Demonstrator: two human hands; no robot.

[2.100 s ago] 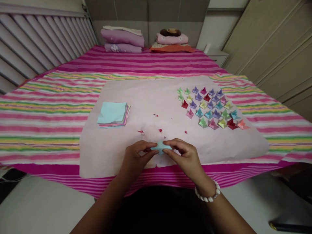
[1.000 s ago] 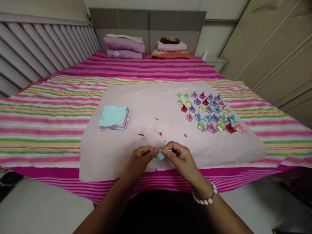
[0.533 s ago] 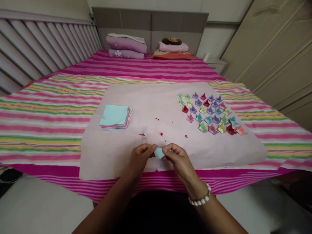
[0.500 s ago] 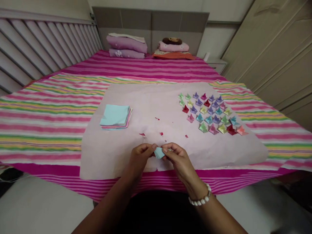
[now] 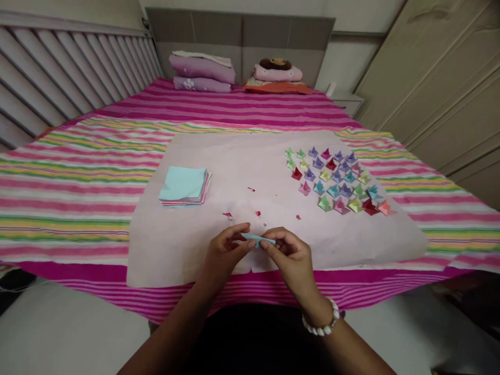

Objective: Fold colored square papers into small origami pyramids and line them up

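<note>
A small folded piece of light blue paper (image 5: 258, 238) is held between both hands, just above the near part of the white sheet (image 5: 187, 234). My right hand (image 5: 291, 255) pinches its right end between thumb and fingers. On the other side, the thumb of my left hand (image 5: 226, 250) presses its lower left edge, with the index finger raised behind the left tip. Beyond my hands lie a few dark red paper scraps (image 5: 258, 213). To the left sits a stack of square paper (image 5: 183, 183), light blue on top.
Rows of small folded paper figures (image 5: 339, 182) in many colours stand on the sheet's right side. Striped bedding (image 5: 70, 198) surrounds it. Folded purple bedding (image 5: 202, 70) and a pink pile (image 5: 277, 73) rest by the headboard (image 5: 242, 31). A railing (image 5: 78, 73) runs along the left.
The blue paper has been tilted, so it now shows as a thin, wide edge instead of a flat face. My left thumb has moved below it and the index finger has lifted.
</note>
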